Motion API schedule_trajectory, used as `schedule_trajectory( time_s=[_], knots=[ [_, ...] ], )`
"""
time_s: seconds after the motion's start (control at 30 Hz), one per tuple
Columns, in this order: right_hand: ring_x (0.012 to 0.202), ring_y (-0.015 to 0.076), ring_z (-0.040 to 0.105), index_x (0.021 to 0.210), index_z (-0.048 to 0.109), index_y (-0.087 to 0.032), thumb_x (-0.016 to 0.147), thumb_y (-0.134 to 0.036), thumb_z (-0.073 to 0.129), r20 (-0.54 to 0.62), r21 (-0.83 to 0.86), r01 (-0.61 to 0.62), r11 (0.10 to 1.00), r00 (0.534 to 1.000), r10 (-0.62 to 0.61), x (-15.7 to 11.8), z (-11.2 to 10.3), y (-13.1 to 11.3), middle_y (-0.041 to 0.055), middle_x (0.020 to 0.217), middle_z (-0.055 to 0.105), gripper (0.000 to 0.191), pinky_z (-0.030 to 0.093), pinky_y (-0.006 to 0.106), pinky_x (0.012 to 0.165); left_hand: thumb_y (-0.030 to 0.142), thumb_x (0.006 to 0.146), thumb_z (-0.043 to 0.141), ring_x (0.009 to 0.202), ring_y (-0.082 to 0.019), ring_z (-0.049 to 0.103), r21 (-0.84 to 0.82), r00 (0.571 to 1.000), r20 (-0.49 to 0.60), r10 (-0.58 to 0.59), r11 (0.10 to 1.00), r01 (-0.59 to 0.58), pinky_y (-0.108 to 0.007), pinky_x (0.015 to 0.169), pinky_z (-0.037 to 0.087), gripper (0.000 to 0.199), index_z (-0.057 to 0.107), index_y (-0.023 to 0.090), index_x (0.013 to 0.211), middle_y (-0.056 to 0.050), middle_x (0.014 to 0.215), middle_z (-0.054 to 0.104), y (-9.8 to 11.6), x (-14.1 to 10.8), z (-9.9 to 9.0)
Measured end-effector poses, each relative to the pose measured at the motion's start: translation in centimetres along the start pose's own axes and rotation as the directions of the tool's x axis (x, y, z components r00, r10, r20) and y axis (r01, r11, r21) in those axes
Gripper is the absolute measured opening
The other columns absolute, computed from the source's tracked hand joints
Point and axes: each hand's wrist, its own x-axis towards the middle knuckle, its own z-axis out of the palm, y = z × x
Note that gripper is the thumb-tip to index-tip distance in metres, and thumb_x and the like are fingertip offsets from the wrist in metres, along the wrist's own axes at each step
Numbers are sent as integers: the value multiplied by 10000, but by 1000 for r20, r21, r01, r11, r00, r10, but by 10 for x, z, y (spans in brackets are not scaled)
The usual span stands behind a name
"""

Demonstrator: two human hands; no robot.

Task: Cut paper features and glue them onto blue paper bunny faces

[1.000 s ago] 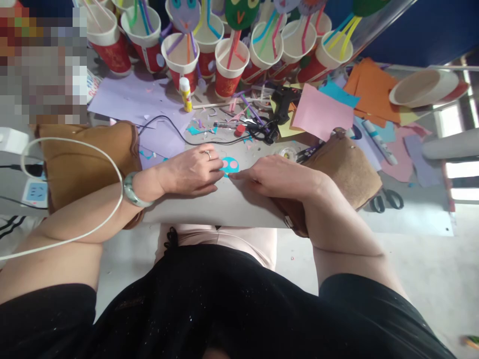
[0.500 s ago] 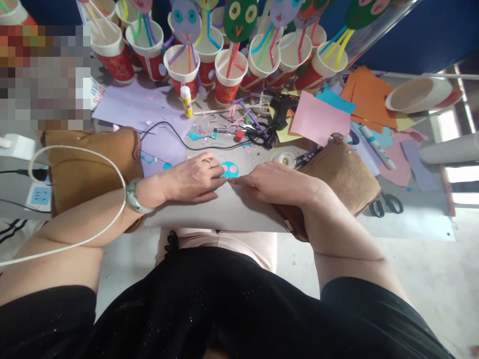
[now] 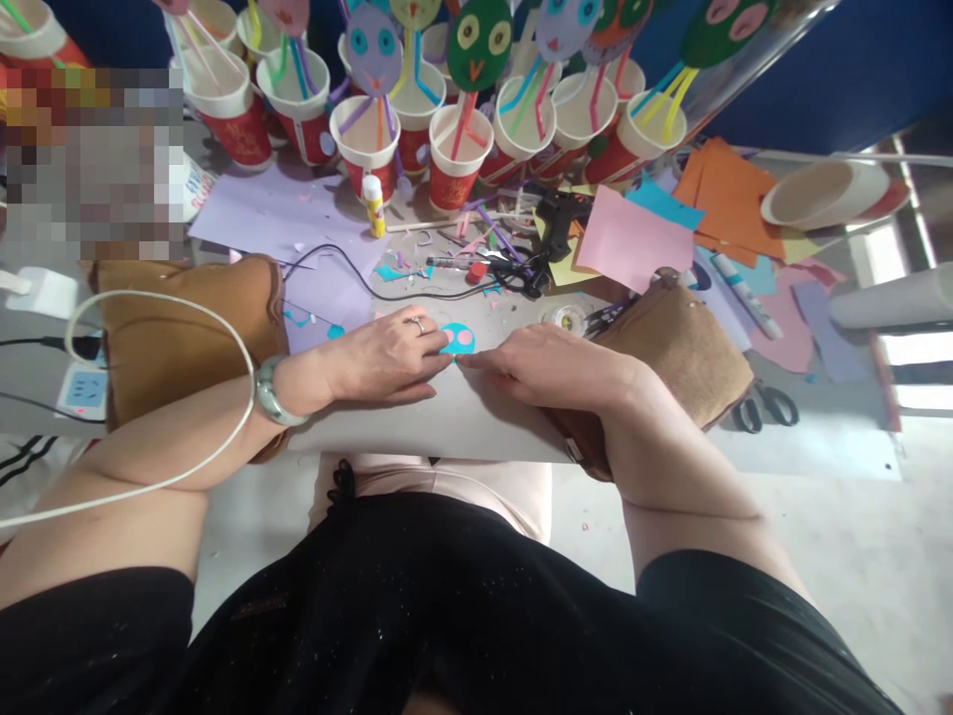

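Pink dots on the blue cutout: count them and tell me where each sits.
2: the left dot beside the left hand, the right dot just right of it. Fingers cover part of the blue cutout, so more may be hidden.

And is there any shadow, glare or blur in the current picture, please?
In the head view, soft shadow darkens the table below the right hand; at the head view's right edge, patches glare white; at its upper left, pixelation hides detail; the blue cutout by the left hand looks slightly soft in the head view.
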Motion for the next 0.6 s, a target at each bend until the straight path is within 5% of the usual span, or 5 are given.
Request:
schedule_trajectory(
  time_s=[0.6],
  knots=[
    [789, 230, 660, 1373, 671, -265, 941, -177, 499, -17, -27, -20, 999, 1000, 19, -2, -3, -5, 87, 888, 745, 473, 327, 311, 708, 338, 941, 645, 1028, -280, 612, -81, 999, -27, -18, 997, 16, -424, 943, 450, 237, 689, 161, 1093, -131, 1077, 671, -2, -1, 1]
  ],
)
